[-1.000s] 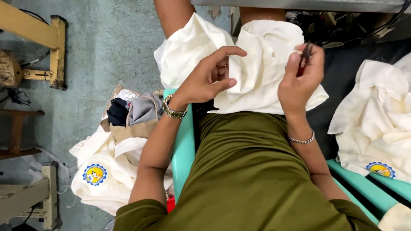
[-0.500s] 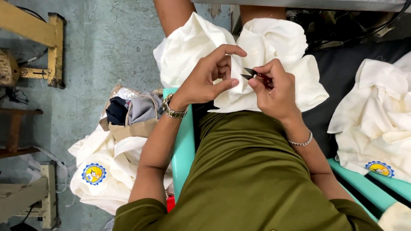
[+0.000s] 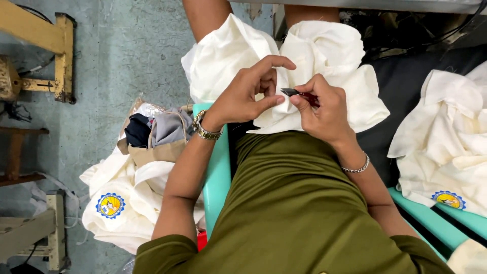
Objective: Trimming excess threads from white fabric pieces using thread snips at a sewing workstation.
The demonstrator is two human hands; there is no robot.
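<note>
Cream cloth (image 3: 324,66) pinched by left hand (image 3: 248,96) fingers; right hand (image 3: 324,109) fingers grip snips (image 3: 294,93).

One head-worn camera looks steeply down, close over the person's lap (image 3: 299,203), with the floor (image 3: 127,56) at left.

My right hand (image 3: 324,109) came down from the cloth's right edge toward its middle; the snips (image 3: 294,93) now nearly touch my left hand (image 3: 248,96) thumb at the pinched white cloth (image 3: 324,56).
</note>
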